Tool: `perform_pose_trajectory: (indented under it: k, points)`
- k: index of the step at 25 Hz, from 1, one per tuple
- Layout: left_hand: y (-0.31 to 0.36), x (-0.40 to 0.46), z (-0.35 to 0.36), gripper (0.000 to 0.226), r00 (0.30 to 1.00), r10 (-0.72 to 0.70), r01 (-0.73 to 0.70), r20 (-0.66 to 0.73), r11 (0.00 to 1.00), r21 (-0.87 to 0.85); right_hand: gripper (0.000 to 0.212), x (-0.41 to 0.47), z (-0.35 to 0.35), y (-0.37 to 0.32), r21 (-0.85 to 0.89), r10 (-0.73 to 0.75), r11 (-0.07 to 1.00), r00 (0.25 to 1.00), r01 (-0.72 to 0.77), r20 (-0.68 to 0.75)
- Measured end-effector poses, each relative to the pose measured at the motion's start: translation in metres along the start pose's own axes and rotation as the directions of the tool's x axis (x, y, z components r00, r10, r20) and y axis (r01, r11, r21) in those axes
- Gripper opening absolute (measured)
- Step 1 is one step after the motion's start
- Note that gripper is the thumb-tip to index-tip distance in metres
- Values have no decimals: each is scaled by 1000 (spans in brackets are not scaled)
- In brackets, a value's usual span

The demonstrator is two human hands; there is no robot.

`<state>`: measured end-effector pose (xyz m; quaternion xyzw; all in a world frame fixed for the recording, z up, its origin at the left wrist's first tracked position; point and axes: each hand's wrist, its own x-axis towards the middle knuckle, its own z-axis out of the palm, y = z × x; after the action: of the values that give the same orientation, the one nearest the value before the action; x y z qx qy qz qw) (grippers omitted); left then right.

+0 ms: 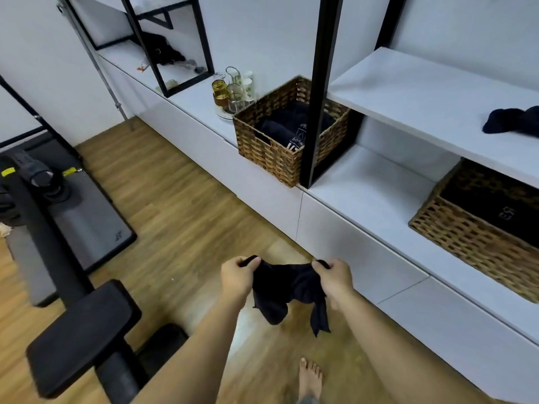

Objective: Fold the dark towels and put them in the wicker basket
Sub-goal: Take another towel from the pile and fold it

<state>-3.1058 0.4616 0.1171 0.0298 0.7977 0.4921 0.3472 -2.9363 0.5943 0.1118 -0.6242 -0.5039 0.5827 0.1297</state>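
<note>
- Head view, far left of the frame: a black padded bench [84, 330] stands on the wooden floor [180, 205].
- Lower centre: the left hand [237, 279] pinches 1 top corner of a dark towel [287, 290], fingers curled tight on the cloth.
- Just right of it, the right hand [335, 279] grips the other top corner the same way; the towel hangs crumpled between both hands, above the floor.
- Upper centre: a wicker basket [277, 153] sits on the white cabinet top [364, 182], dark cloth inside it.
- Far right: a second wicker basket [466, 240]; on the shelf [423, 91] above, a loose dark towel [513, 121].
</note>
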Motion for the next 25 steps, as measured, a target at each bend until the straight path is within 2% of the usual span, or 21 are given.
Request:
perform_pose_trajectory:
  k: [4,7,9,11,13,15,17,19,21,23,25]
  points:
    - [3,-33,38,24,964,226,-250,137,947,203,10,-31,35,-8,-20,-103,994,990,105,97]
    - [15,-54,31,19,910,384,-414,155,863,290,8,-53,40,-17,65,-172,984,977,165,125]
    - [24,-71,18,23,858,478,-513,189,816,264,12,-73,39,-26,190,-235,960,960,205,152]
    - [34,-88,-1,22,820,502,-558,274,807,191,11,-98,38,-38,342,-263,920,947,190,182]
    - [43,-99,-23,25,778,511,-589,365,795,143,17,-121,35,-51,435,-256,888,945,147,202]
    - [50,-111,-49,31,716,557,-669,419,720,185,20,-148,28,-64,477,-287,870,914,124,286]
    - [58,-125,-75,25,663,597,-729,451,652,208,18,-178,17,-78,397,-366,894,853,210,372]
    - [65,-142,-94,19,619,624,-769,476,606,206,15,-206,3,-92,248,-455,889,803,385,385]
    - [73,-160,-105,15,574,652,-807,496,552,208,10,-232,-3,-99,232,-567,823,770,519,292]
    - [83,-178,-110,16,516,693,-848,504,494,190,8,-258,-2,-95,273,-686,714,723,645,87]
    - [87,-195,-112,14,458,733,-886,504,419,196,11,-275,5,-87,235,-798,550,587,801,-135]
